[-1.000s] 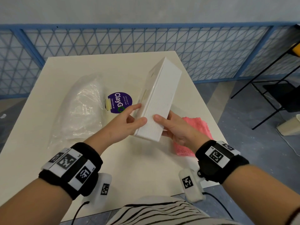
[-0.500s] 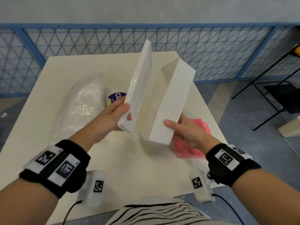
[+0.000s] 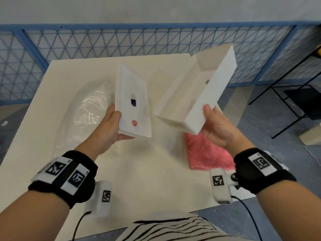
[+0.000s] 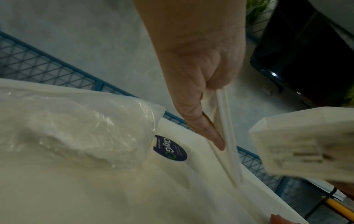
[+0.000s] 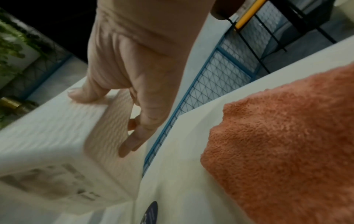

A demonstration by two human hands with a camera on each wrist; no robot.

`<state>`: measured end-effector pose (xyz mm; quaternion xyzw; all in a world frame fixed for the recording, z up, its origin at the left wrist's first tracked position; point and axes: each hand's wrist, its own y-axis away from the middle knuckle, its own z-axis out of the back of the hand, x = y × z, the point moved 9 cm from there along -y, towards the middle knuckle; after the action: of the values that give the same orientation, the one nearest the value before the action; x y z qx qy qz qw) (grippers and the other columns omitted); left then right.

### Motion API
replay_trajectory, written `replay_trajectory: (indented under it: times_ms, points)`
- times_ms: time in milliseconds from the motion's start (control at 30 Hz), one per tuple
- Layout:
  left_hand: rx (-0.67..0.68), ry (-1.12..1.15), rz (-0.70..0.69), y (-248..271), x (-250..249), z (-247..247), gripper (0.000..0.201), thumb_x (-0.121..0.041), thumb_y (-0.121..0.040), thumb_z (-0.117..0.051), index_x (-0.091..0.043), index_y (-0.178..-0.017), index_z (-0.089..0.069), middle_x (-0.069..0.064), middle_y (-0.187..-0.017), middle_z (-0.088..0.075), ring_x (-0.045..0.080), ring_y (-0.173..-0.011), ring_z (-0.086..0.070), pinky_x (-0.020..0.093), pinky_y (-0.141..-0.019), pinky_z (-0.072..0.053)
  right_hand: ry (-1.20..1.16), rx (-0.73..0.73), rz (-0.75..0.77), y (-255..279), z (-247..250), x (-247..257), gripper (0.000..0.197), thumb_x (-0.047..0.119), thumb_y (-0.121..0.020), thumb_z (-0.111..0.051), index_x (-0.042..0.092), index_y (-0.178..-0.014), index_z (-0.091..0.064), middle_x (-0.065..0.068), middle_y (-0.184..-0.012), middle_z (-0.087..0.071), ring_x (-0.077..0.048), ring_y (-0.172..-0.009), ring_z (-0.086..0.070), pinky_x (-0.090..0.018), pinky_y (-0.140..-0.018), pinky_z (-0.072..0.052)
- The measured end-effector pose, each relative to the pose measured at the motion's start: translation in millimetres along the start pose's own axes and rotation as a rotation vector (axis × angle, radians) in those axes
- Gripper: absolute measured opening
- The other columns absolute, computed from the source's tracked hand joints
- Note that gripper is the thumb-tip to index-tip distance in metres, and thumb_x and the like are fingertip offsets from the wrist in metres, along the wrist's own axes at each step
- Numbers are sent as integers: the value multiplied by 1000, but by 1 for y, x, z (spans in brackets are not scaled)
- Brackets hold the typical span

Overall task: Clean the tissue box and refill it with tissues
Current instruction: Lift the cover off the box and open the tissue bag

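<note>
The white tissue box is in two parts, both held above the table. My left hand [image 3: 111, 126] grips the flat lid [image 3: 132, 101] by its near edge; the lid stands tilted, its inner side with a slot facing me, and a fingertip shows through the slot. In the left wrist view the thumb [image 4: 208, 133] pinches the lid's thin edge [image 4: 228, 136]. My right hand [image 3: 215, 126] grips the near end of the hollow box body [image 3: 194, 94], whose open inside faces left. In the right wrist view the fingers [image 5: 134, 142] wrap round the box body [image 5: 57, 128]. A clear bag of tissues [image 3: 86, 115] lies on the table at left.
A pink cloth [image 3: 206, 153] lies on the cream table [image 3: 147, 171] near its right edge, under my right hand. A purple round sticker [image 4: 170, 148] sits beside the bag. A blue mesh fence [image 3: 156, 40] runs behind the table; a black chair frame [image 3: 295, 94] stands at right.
The closed box has come apart: my left hand drew the lid off to the left and turned its inner side toward me, while my right hand carried the box body up and right.
</note>
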<state>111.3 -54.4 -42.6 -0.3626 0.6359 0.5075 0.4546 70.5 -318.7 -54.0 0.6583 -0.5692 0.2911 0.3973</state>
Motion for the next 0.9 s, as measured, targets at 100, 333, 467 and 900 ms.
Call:
replay_trajectory:
  times_ms: [100,333,467,900]
  points:
    - [39,49,97,-2,16,-10,34,-19,-100,-28,-31,-128,-44,4,-124,-60,28,-106,-64,45,-72,-60,-212,50,-64,-2,-10,-9,75,36,-49,-93,13,-114,-66,-10,-109,-69,-22,-104,-66,-46,-89,-54]
    - [243,127,169,2,30,-39,34,-31,-101,-38,-24,-131,-53,5,-121,-67,24,-101,-68,38,-73,-59,-272,184,-276,0,-40,-43,62,31,-70,-80,3,-123,-62,-18,-119,-65,-25,-109,-65,-42,-96,-51]
    - [229,193,196,3,36,-35,32,-29,-101,-38,-19,-124,-58,12,-120,-67,28,-98,-69,37,-71,-60,3,114,-290,-7,-34,-42,50,29,-95,-46,18,-143,-40,-16,-122,-58,-25,-95,-66,-37,-79,-59]
    - [280,237,259,2,58,-54,38,-32,-98,-43,-25,-136,-46,8,-128,-62,32,-111,-63,43,-80,-58,305,-22,-332,-24,-8,-61,60,48,-84,-59,35,-138,-38,-2,-134,-57,-27,-116,-61,-54,-98,-47]
